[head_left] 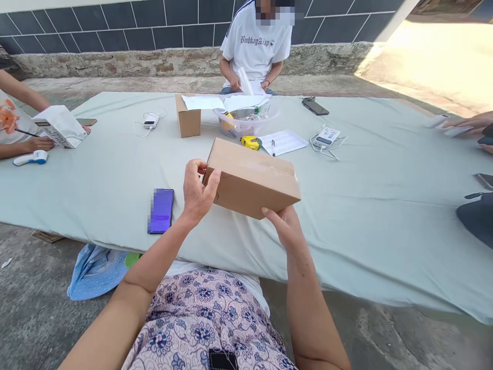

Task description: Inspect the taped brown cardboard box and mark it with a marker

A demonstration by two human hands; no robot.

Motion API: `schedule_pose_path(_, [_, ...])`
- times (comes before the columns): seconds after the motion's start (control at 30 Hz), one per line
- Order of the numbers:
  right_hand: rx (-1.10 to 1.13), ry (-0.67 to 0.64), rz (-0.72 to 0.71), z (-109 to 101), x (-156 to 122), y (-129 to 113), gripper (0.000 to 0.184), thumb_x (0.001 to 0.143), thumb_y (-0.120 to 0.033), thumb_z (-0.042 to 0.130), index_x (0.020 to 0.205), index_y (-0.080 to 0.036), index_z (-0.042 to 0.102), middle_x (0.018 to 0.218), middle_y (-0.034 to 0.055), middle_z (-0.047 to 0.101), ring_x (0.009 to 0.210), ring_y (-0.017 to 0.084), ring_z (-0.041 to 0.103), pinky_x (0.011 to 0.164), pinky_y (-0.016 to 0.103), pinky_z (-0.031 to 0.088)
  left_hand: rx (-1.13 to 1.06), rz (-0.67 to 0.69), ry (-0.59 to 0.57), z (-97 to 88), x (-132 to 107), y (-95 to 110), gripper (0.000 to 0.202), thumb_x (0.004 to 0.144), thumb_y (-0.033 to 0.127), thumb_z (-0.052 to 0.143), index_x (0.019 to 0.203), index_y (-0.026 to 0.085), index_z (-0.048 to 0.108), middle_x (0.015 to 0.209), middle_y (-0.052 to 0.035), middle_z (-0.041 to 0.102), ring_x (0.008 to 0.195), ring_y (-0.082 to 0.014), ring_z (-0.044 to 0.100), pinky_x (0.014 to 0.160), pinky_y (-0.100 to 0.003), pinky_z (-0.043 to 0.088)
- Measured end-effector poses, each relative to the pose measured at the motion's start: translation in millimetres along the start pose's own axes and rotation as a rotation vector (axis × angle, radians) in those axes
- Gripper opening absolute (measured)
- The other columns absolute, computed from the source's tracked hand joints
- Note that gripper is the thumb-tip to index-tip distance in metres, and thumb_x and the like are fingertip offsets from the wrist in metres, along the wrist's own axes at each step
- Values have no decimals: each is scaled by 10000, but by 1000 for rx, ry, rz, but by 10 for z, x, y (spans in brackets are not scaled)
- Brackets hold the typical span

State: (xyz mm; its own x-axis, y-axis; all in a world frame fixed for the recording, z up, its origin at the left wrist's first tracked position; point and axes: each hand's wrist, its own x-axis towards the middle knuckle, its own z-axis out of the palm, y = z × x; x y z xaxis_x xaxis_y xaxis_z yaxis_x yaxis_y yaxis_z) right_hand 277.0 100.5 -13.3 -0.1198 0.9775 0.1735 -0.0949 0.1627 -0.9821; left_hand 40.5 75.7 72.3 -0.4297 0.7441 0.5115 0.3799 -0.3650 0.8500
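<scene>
I hold a closed brown cardboard box [252, 177] in the air above the pale green cloth [385, 216]. My left hand [197, 191] grips the box's left end, thumb and fingers wrapped round its edge. My right hand [284, 224] supports the near bottom corner from below, fingers pressed against it. The box is tilted, its taped top facing me.
A phone [160, 210] lies on the cloth left of my hands. Further off are a smaller cardboard box [188, 121], a clear tub [246, 121], a yellow tape measure [250, 142], papers [283, 142] and chargers. A person sits opposite; other people's hands are at both sides.
</scene>
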Motion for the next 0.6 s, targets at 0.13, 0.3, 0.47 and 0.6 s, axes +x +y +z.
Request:
schedule_pose_path(0.13, [1, -37, -36, 92, 165, -92, 667, 840, -760, 657, 1329, -306, 639, 1431, 73, 634, 1373, 320, 551, 1156, 505, 486, -80, -77, 88, 132, 66, -251, 202, 902, 360, 632, 967, 225, 498, 995, -26, 548, 924, -163, 546, 840, -313, 457])
schedule_pose_path(0.3, [60, 96, 153, 229, 80, 146, 698, 871, -838, 504, 1281, -294, 656, 1415, 73, 641, 1334, 314, 569, 986, 435, 577, -125, -127, 187, 116, -177, -689, 265, 860, 434, 633, 936, 224, 490, 934, -27, 534, 863, -170, 544, 764, -305, 462])
schedule_pose_path(0.47, [-43, 187, 66, 301, 25, 282, 587, 911, -748, 526, 1244, -287, 673, 1311, 59, 682, 1303, 308, 572, 1000, 431, 557, -119, -136, 187, 83, -398, -967, 348, 866, 538, 606, 980, 230, 491, 1055, -63, 567, 1003, -201, 577, 875, -332, 486])
schedule_pose_path(0.6, [-85, 214, 40, 329, 22, 326, 640, 914, -782, 464, 1306, -306, 635, 1354, 53, 658, 1326, 295, 561, 1014, 425, 550, -101, -192, 147, 59, -523, -1128, 394, 838, 561, 668, 979, 214, 544, 990, -56, 574, 899, -188, 575, 799, -317, 484])
